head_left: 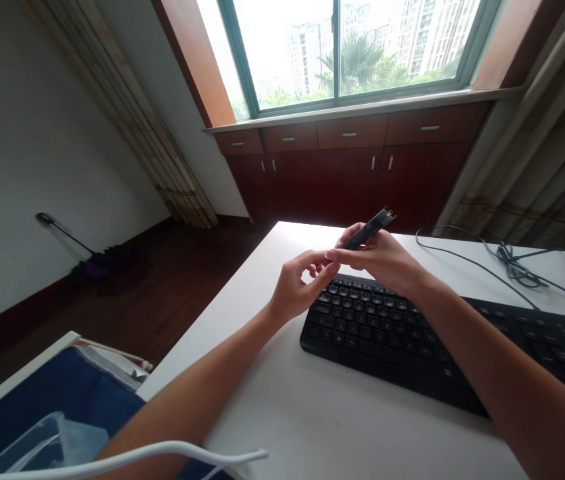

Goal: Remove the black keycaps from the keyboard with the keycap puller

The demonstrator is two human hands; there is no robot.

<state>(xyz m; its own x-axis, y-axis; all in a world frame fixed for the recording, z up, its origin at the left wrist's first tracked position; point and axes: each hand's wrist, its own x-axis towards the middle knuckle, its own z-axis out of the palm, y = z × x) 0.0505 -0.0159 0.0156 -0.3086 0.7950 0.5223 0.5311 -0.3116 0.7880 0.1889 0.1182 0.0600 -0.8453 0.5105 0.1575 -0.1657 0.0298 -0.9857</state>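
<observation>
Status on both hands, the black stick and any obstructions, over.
Right hand holding black stick, far end free. Left hand at its near end. Keyboard close by; cable apart, to the right.

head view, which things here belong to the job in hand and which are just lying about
In the job:
- dark slim object, in the grip of the right hand; the left hand is at its near end

Seemingly lying about:
- keyboard, below the hands
- bundled cable
- white cord
- dark long-handled item by the wall
</observation>
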